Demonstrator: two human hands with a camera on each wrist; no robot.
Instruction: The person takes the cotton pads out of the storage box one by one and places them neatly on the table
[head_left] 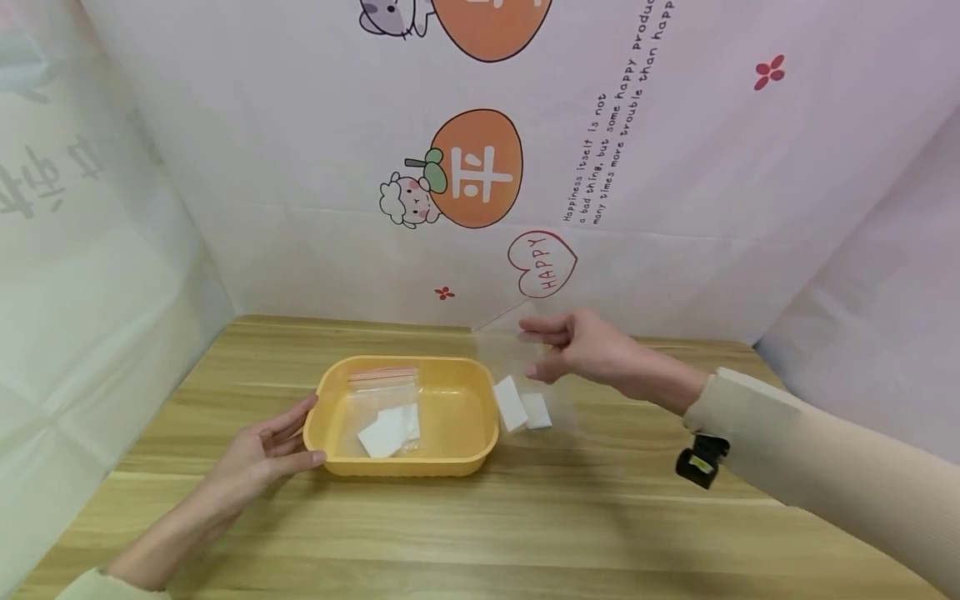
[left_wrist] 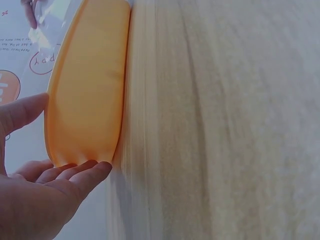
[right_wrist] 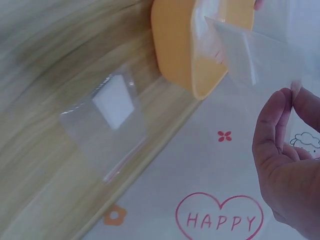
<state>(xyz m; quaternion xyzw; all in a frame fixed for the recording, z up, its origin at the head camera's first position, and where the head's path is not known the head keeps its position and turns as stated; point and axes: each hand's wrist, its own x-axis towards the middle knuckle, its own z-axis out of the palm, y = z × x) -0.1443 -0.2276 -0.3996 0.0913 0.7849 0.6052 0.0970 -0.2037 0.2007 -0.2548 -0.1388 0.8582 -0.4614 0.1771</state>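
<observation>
A clear plastic bag (right_wrist: 265,57) with a white piece (right_wrist: 250,59) inside hangs from the right hand (head_left: 585,350), pinched between thumb and fingertips, beside the right end of a yellow tub (head_left: 453,417). From the head the bag is faint and overlaps a second bag (right_wrist: 100,137); the right wrist view parts them, showing the second one flat on the wooden table (head_left: 450,533), holding its own white piece (right_wrist: 114,102).

Only the head view looks well into the tub, where a third bag (head_left: 367,404) with several white pieces (head_left: 386,429) lies to the left. The left wrist view gives the tub's outer side: the left hand (head_left: 258,454) holds its end, thumb at the rim, fingers against the outside.

Behind stands a printed sheet (head_left: 300,267) with a red heart (head_left: 543,265); an orange flower (right_wrist: 115,215) on it shows only from the right wrist.
</observation>
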